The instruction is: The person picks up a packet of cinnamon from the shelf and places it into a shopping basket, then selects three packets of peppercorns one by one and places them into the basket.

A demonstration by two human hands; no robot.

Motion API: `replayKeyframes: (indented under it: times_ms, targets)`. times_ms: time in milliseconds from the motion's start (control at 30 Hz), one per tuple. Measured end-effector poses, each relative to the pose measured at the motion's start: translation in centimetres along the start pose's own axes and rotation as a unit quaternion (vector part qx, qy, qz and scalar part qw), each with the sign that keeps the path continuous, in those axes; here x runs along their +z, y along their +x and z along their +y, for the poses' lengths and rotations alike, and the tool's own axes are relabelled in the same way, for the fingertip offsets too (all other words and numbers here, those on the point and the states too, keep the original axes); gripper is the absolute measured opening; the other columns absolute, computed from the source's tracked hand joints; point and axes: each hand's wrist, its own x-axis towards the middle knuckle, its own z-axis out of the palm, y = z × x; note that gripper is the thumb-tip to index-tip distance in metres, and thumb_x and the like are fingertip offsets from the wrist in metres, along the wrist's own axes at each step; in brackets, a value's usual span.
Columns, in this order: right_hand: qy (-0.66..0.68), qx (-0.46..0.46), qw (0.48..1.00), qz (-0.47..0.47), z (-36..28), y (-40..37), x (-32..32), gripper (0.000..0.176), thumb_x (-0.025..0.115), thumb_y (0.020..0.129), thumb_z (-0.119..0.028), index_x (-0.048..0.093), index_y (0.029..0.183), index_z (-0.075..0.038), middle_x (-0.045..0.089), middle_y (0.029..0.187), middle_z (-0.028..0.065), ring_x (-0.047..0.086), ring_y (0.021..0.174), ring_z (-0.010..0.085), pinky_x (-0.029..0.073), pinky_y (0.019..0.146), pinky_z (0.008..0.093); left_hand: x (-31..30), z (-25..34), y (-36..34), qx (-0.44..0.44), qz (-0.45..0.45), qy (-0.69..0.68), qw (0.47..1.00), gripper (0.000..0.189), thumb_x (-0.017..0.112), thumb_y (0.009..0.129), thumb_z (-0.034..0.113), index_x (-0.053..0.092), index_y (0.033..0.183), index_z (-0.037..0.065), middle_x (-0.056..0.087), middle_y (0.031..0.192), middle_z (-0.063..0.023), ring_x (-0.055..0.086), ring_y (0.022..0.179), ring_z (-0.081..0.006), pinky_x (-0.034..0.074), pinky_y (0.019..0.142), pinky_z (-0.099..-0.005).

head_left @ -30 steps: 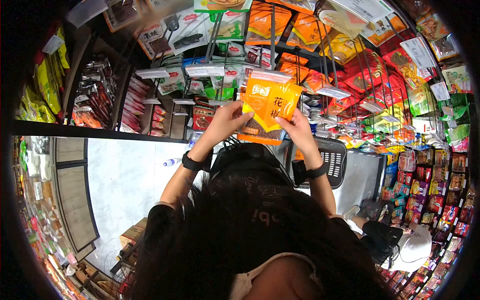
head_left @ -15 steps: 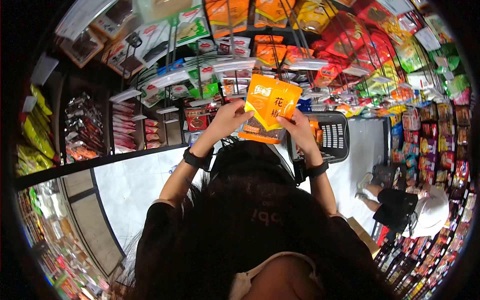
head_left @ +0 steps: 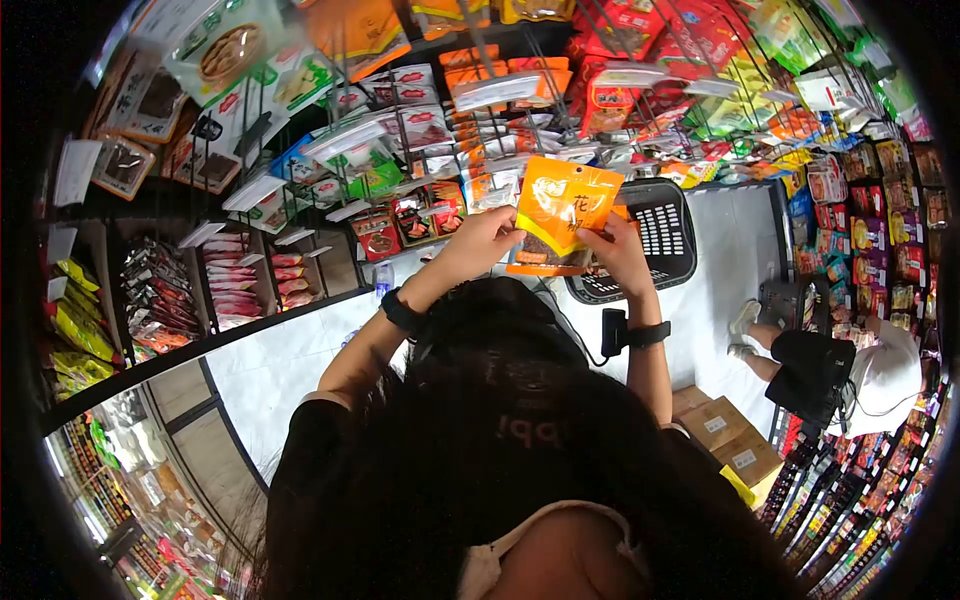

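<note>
An orange and yellow packet of Sichuan peppercorns [head_left: 560, 212], with a dark window low on its front, is held up between my two hands. My left hand [head_left: 487, 238] pinches its left edge. On the right edge, my right hand [head_left: 618, 250] grips it with the thumb over the front. Behind the packet and to its right is a black shopping basket [head_left: 683, 262] with a grid-like bottom. Part of the basket is hidden by my right hand and the packet.
Hanging spice packets [head_left: 405, 105] fill the rack ahead. Lower bins [head_left: 160, 295] hold more packets at left. At right stands another person [head_left: 815, 375] beside stocked shelves. Cardboard boxes [head_left: 725, 440] sit on the floor near my right elbow; a bottle [head_left: 383, 280] stands below the rack.
The packet and both hands have shifted slightly right and down in view, still gripped at both edges. The view has turned, and more of the cardboard boxes shows.
</note>
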Motion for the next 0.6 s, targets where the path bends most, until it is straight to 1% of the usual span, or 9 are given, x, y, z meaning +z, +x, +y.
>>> replayKeyframes:
  times_ms: [100, 133, 167, 200, 367, 400, 433, 533, 600]
  targets:
    - [0.004, 0.008, 1.0, 0.022, 1.3, -0.8, -3.9, 0.026, 0.061, 0.079, -0.007, 0.054, 0.102, 0.004, 0.062, 0.091, 0.0075, 0.058, 0.081, 0.012, 0.046, 0.073, 0.0235, 3.3, 1.3, 2.4, 0.003, -0.015, 0.004, 1.0, 0.018, 0.056, 0.081, 0.014, 0.052, 0.09, -0.001, 0.061, 0.081, -0.0138, 0.062, 0.074, -0.0226, 0.046, 0.065, -0.0316]
    - [0.037, -0.012, 0.998, 0.049, 1.5, -1.3, -4.7, 0.024, 0.062, 0.079, -0.008, 0.055, 0.099, 0.003, 0.062, 0.087, 0.0061, 0.057, 0.076, 0.0103, 0.045, 0.068, 0.0224, 4.4, 1.8, 3.3, 0.001, -0.022, 0.0, 1.0, 0.018, 0.056, 0.081, 0.014, 0.052, 0.09, -0.001, 0.061, 0.081, -0.014, 0.062, 0.074, -0.0228, 0.046, 0.065, -0.032]
    - [0.033, 0.0, 0.998, 0.056, 2.3, -1.6, -6.1, 0.023, 0.061, 0.08, -0.007, 0.055, 0.099, 0.002, 0.062, 0.088, 0.0052, 0.057, 0.077, 0.0097, 0.045, 0.069, 0.0222, 5.5, 2.2, 4.2, 0.0, -0.029, -0.005, 1.0, 0.018, 0.056, 0.081, 0.014, 0.052, 0.09, -0.001, 0.061, 0.081, -0.0141, 0.061, 0.073, -0.0231, 0.046, 0.064, -0.0324]
    - [0.029, 0.013, 0.998, 0.062, 3.5, -2.0, -7.8, 0.021, 0.06, 0.08, -0.006, 0.055, 0.099, 0.002, 0.062, 0.088, 0.0043, 0.056, 0.078, 0.0091, 0.044, 0.071, 0.022, 7.0, 1.3, 5.3, 0.002, -0.045, -0.001, 0.999, 0.019, 0.057, 0.082, 0.015, 0.051, 0.09, -0.001, 0.061, 0.079, -0.0126, 0.06, 0.074, -0.0181, 0.046, 0.065, -0.029]
    - [0.027, 0.077, 0.991, 0.103, 7.2, -4.1, -14.1, 0.021, 0.059, 0.082, -0.009, 0.054, 0.1, 0.001, 0.061, 0.089, 0.0043, 0.057, 0.08, 0.0089, 0.044, 0.07, 0.0215, 13.2, 1.3, 10.2, 0.025, -0.092, 0.017, 0.995, 0.019, 0.059, 0.079, 0.012, 0.051, 0.089, -0.001, 0.061, 0.077, -0.0105, 0.06, 0.073, -0.0156, 0.046, 0.064, -0.0276]
    - [0.1, 0.035, 0.983, 0.151, 6.5, -4.5, -14.4, 0.018, 0.061, 0.08, -0.01, 0.056, 0.094, 0.0, 0.06, 0.08, 0.0007, 0.052, 0.068, 0.0061, 0.041, 0.061, 0.0196, 14.4, 1.4, 11.4, 0.033, -0.095, 0.011, 0.995, 0.019, 0.059, 0.079, 0.012, 0.051, 0.089, -0.001, 0.061, 0.077, -0.0102, 0.06, 0.073, -0.0154, 0.046, 0.064, -0.0274]
    - [0.106, 0.06, 0.981, 0.149, 7.3, -4.8, -15.8, 0.019, 0.059, 0.082, -0.01, 0.056, 0.098, -0.001, 0.061, 0.083, 0.0016, 0.054, 0.071, 0.0064, 0.042, 0.064, 0.0196, 15.5, 1.9, 12.6, 0.041, -0.097, 0.005, 0.994, 0.019, 0.059, 0.079, 0.012, 0.051, 0.089, -0.001, 0.061, 0.077, -0.01, 0.06, 0.073, -0.0153, 0.046, 0.064, -0.0273]
    - [0.208, 0.044, 0.959, 0.189, 8.0, -5.4, -18.6, 0.022, 0.056, 0.084, -0.011, 0.055, 0.103, 0.0, 0.062, 0.088, 0.0033, 0.057, 0.076, 0.0073, 0.042, 0.065, 0.0193, 18.4, 4.0, 16.2, 0.05, -0.091, 0.025, 0.994, 0.021, 0.059, 0.079, 0.012, 0.052, 0.093, -0.002, 0.061, 0.08, -0.0092, 0.059, 0.072, -0.0147, 0.046, 0.065, -0.0269]
    - [0.228, 0.058, 0.942, 0.237, 8.0, -5.8, -20.2, 0.018, 0.058, 0.084, -0.013, 0.054, 0.095, 0.0, 0.061, 0.081, 0.0029, 0.057, 0.067, 0.0075, 0.042, 0.056, 0.0184, 20.7, 4.7, 18.7, 0.042, -0.095, 0.0, 0.995, 0.022, 0.059, 0.078, 0.013, 0.054, 0.093, -0.002, 0.061, 0.081, -0.0102, 0.06, 0.073, -0.0169, 0.047, 0.065, -0.0281]
